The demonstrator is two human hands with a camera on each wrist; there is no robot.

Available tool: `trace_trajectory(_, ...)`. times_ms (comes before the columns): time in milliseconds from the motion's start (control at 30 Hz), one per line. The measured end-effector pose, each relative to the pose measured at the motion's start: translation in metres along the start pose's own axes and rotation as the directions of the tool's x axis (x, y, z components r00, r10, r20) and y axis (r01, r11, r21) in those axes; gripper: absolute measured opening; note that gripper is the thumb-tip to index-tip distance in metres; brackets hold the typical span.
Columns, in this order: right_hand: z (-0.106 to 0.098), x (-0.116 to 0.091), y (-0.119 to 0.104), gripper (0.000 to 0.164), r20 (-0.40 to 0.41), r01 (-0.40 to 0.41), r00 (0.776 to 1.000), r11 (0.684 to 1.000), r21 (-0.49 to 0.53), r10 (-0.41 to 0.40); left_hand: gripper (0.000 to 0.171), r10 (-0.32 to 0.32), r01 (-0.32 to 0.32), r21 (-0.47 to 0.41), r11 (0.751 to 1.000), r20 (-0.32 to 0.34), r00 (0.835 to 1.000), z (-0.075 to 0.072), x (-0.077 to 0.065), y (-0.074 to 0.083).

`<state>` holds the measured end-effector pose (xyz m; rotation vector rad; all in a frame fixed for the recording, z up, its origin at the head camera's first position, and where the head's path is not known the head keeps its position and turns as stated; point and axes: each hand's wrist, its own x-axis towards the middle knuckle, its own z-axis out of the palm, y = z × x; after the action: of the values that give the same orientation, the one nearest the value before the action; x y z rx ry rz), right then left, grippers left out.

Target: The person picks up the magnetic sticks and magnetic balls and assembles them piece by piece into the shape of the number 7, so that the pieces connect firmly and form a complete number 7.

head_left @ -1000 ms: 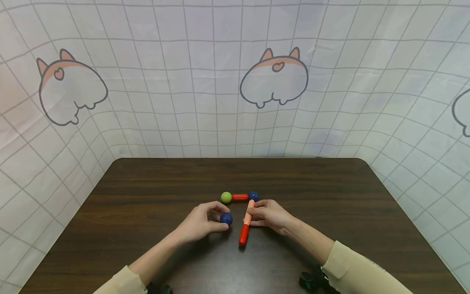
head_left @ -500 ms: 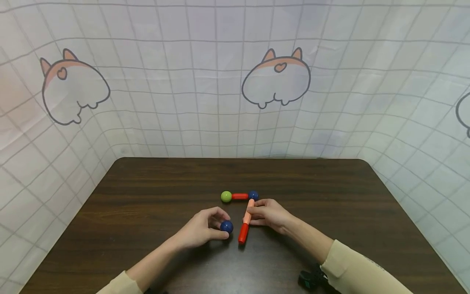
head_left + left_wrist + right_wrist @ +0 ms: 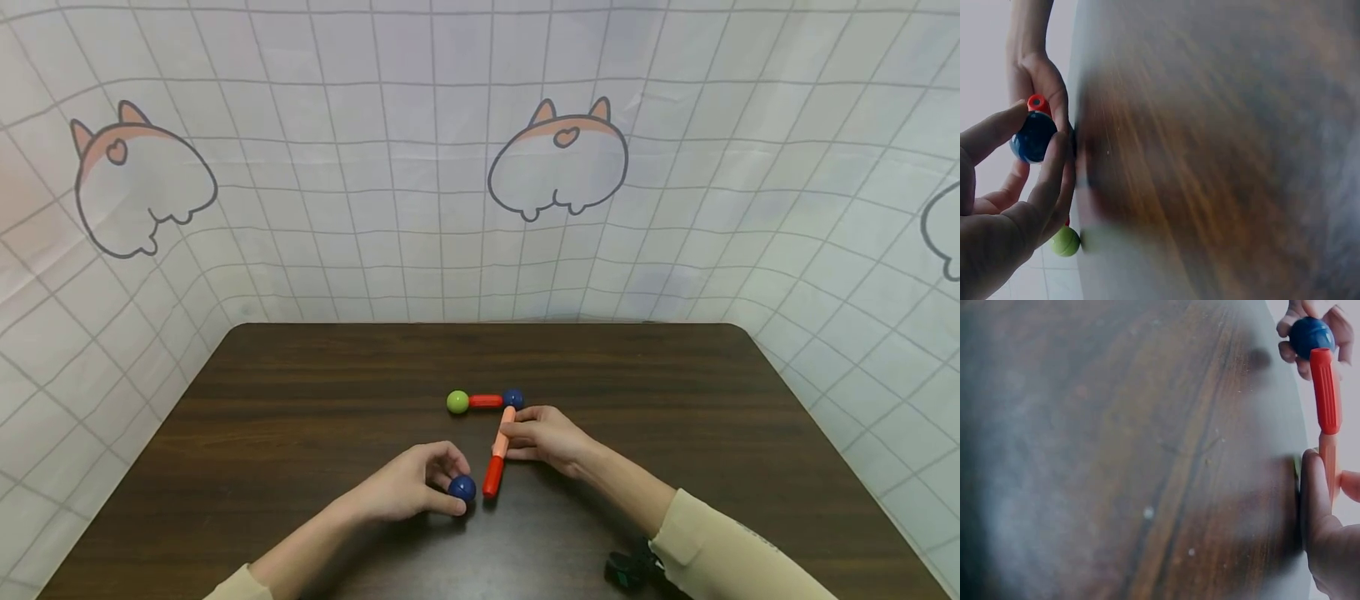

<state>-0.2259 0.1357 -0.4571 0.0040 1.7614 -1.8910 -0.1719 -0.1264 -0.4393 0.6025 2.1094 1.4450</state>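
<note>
A dark blue ball (image 3: 462,488) is pinched between the thumb and fingers of my left hand (image 3: 417,485). My right hand (image 3: 549,439) holds an orange rod (image 3: 504,430), whose near end joins a red rod (image 3: 492,477) in one line. The red rod's free end lies close to the pinched ball in the head view; in the right wrist view the ball (image 3: 1311,336) shows just past that end. At the orange rod's far end is a second blue ball (image 3: 513,398). From it another red rod (image 3: 486,401) runs left to a green ball (image 3: 457,402).
All of this is over a dark wooden table (image 3: 337,358). A small black object (image 3: 624,570) lies near the right sleeve (image 3: 720,542). Behind the table hangs a white grid-patterned cloth (image 3: 360,208) with cartoon drawings.
My left hand has moved toward me with the blue ball, from beside the rods' middle to near the red rod's free end. The right hand has stayed almost still.
</note>
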Motion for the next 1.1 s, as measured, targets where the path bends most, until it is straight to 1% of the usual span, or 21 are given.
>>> trace_trajectory(167, 0.0, 0.001, 0.002, 0.045, 0.022, 0.018, 1.0, 1.0, 0.007, -0.018, 0.036, -0.023, 0.025, -0.028, 0.999, 0.043, 0.999, 0.004, -0.002, 0.001)
trace_trajectory(400, 0.0, 0.0, 0.005, 0.043, 0.028, 0.019, 0.999, 1.0, 0.008, -0.019, 0.034, -0.033, 0.035, -0.03, 0.999, 0.053, 0.998, 0.012, -0.002, 0.002)
trace_trajectory(600, -0.001, 0.0, 0.006, 0.044, 0.034, 0.027, 0.999, 1.0, 0.01, -0.028, 0.034, -0.045, 0.049, -0.071, 0.996, 0.061, 0.997, 0.018, -0.005, 0.006)
trace_trajectory(800, -0.002, 0.0, 0.005, 0.044, 0.037, 0.029, 0.999, 1.0, 0.01, -0.03, 0.034, -0.044, 0.049, -0.082, 0.995, 0.053, 0.998, 0.023, -0.005, 0.009)
trace_trajectory(1100, -0.002, -0.002, 0.003, 0.043, 0.039, 0.025, 0.999, 0.999, 0.02, -0.026, 0.034, -0.023, 0.025, -0.064, 0.998, 0.025, 0.999, 0.025, -0.004, 0.008)
